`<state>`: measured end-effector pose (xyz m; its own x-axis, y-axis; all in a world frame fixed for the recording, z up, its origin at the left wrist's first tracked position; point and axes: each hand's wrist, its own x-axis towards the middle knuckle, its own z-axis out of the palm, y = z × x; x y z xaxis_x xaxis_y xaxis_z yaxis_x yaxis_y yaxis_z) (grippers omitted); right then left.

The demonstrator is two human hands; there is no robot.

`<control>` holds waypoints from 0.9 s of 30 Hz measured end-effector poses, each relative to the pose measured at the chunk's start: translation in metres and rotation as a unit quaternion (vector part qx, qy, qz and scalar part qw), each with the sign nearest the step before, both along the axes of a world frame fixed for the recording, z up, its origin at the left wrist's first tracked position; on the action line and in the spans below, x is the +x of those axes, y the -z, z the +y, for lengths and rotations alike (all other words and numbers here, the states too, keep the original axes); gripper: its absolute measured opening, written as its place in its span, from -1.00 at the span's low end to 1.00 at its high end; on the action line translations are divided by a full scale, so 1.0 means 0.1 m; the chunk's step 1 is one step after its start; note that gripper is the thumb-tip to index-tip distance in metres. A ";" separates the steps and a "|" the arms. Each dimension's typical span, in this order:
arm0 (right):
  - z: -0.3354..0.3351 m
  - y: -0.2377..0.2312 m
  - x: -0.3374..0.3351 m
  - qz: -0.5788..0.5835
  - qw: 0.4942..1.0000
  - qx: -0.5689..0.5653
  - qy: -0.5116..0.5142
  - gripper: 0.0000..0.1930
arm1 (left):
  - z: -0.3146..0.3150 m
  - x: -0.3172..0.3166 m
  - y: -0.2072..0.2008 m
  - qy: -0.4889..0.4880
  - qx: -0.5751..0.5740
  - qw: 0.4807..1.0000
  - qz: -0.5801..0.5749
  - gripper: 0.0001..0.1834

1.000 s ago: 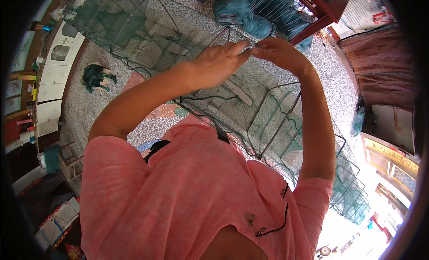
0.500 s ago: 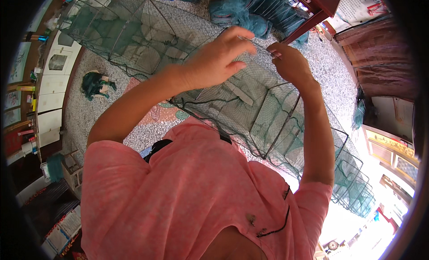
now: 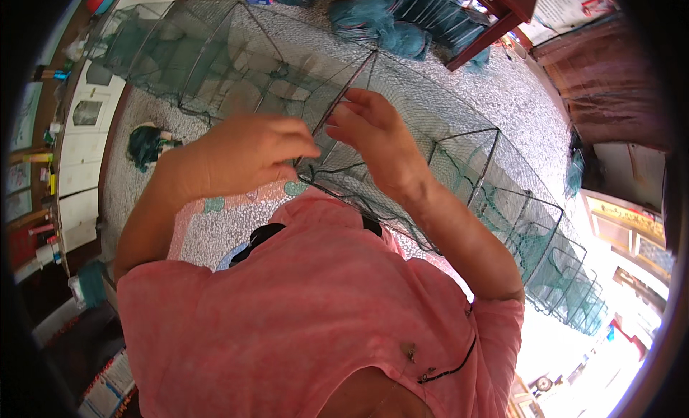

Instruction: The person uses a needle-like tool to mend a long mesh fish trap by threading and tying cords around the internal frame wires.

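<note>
A long folding net trap (image 3: 409,181) of green-black mesh over dark rectangular frames stretches across in front of me, from upper left to lower right. My right hand (image 3: 380,141) is at the middle of it, its bent fingers against a slanting dark frame bar (image 3: 352,80). Left of that bar, my left hand (image 3: 244,156) has its fingers curled toward the thumb, close to the bar's lower end. Whatever lies between those left fingertips is too small to make out.
Bundled green nets (image 3: 402,30) lie on the speckled floor beyond, beside a dark red table leg (image 3: 488,37). A small dark green bundle (image 3: 147,146) rests at the left, near white cabinets (image 3: 79,145). Brown cloth (image 3: 588,73) hangs at the right.
Both hands have come down and left from the frame's top edge toward its lower end. The left fingers, spread before, are now curled. The right hand has moved in along the slanting bar.
</note>
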<state>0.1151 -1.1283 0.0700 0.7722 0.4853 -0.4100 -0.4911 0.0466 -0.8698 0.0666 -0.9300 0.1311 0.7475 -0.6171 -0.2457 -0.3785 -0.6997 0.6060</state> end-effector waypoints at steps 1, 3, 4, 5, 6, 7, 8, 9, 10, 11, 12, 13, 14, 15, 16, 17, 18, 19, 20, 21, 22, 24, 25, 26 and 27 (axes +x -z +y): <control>0.08 -0.02 0.02 0.055 0.998 0.027 0.032 -0.55 | 0.01 -0.03 0.01 0.007 0.006 1.000 -0.011 -0.54; 0.16 0.36 0.10 0.086 0.979 0.179 0.051 -0.65 | -0.04 -0.07 0.04 0.044 0.008 0.998 -0.035 -0.51; 0.24 0.47 0.12 0.084 0.964 0.242 0.064 -0.68 | -0.05 -0.08 0.04 0.062 0.027 0.998 -0.007 -0.44; 0.32 0.52 0.14 0.076 0.947 0.301 0.083 -0.71 | -0.08 -0.07 0.02 0.059 0.054 0.997 -0.019 -0.43; 0.45 0.43 0.12 0.106 0.951 0.255 0.136 -0.74 | -0.11 -0.08 -0.01 0.056 0.082 0.995 -0.031 -0.42; 0.56 0.35 0.10 0.137 0.948 0.208 0.196 -0.76 | -0.15 -0.08 0.00 0.057 0.105 0.992 -0.043 -0.41; 0.59 0.41 0.09 0.165 0.941 0.243 0.169 -0.75 | -0.19 -0.11 0.02 0.054 0.114 0.990 -0.063 -0.38; 0.59 0.47 0.10 0.189 0.933 0.276 0.135 -0.73 | -0.23 -0.14 0.05 0.044 0.120 0.988 -0.084 -0.35; 0.58 0.46 0.09 0.240 0.916 0.302 0.112 -0.68 | -0.29 -0.15 0.06 0.062 0.130 0.985 -0.093 -0.37; 0.57 0.45 0.08 0.289 0.894 0.332 0.088 -0.62 | -0.34 -0.14 0.04 0.079 0.142 0.981 -0.102 -0.40; 0.59 0.55 0.11 0.213 0.948 0.234 0.025 -0.55 | -0.36 -0.11 0.05 0.092 0.158 0.977 -0.112 -0.43; 0.60 0.61 0.14 0.140 0.981 0.126 -0.048 -0.49 | -0.36 -0.07 0.08 0.117 0.185 0.970 -0.101 -0.44; 0.59 0.61 0.14 0.096 0.992 0.056 -0.064 -0.45 | -0.35 -0.04 0.13 0.142 0.215 0.962 -0.092 -0.46; 0.62 0.52 0.11 0.053 0.995 -0.011 -0.087 -0.41 | -0.31 -0.04 0.14 0.159 0.251 0.951 -0.083 -0.47; 0.63 0.44 0.08 0.052 0.996 -0.033 -0.068 -0.41 | -0.30 -0.06 0.14 0.160 0.215 0.958 -0.100 -0.52; 0.57 0.31 0.07 0.054 0.996 -0.058 -0.051 -0.42 | -0.32 -0.01 0.13 0.163 0.216 0.958 -0.094 -0.51; 0.49 0.18 0.04 0.056 0.994 -0.082 -0.035 -0.42 | -0.34 0.01 0.10 0.166 0.218 0.958 -0.087 -0.49; 0.39 0.08 0.02 0.025 0.994 -0.106 -0.032 -0.45 | -0.37 0.02 0.07 0.167 0.221 0.957 -0.080 -0.48; 0.29 -0.01 0.00 -0.006 0.991 -0.128 -0.029 -0.48 | -0.36 0.02 0.04 0.171 0.216 0.958 -0.075 -0.46; 0.14 -0.06 -0.03 -0.032 0.987 -0.155 -0.018 -0.50 | -0.36 0.07 0.04 0.183 0.207 0.958 -0.071 -0.45; -0.03 -0.08 -0.05 -0.090 0.984 -0.156 -0.002 -0.54 | -0.39 0.11 0.04 0.194 0.198 0.959 -0.065 -0.43; -0.38 -0.16 -0.18 -0.209 0.966 -0.152 0.013 -0.61 | -0.54 0.11 -0.08 0.189 0.210 0.956 -0.075 -0.48; -0.54 -0.16 -0.29 -0.226 0.962 -0.146 0.051 -0.63 | -0.64 0.10 -0.13 0.184 0.217 0.955 -0.081 -0.51; -0.69 -0.17 -0.39 -0.247 0.956 -0.137 0.082 -0.65 | -0.74 0.05 -0.20 0.187 0.192 0.960 -0.083 -0.52; -0.86 -0.19 -0.50 -0.267 0.947 -0.132 0.120 -0.68 | -0.88 0.04 -0.25 0.199 0.164 0.962 -0.087 -0.52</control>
<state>0.0655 -1.2148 0.0889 0.9788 0.2045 -0.0125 0.0194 -0.1532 -0.9880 0.0702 -1.0177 0.1563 0.5153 -0.7735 -0.3690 -0.7318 -0.6212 0.2801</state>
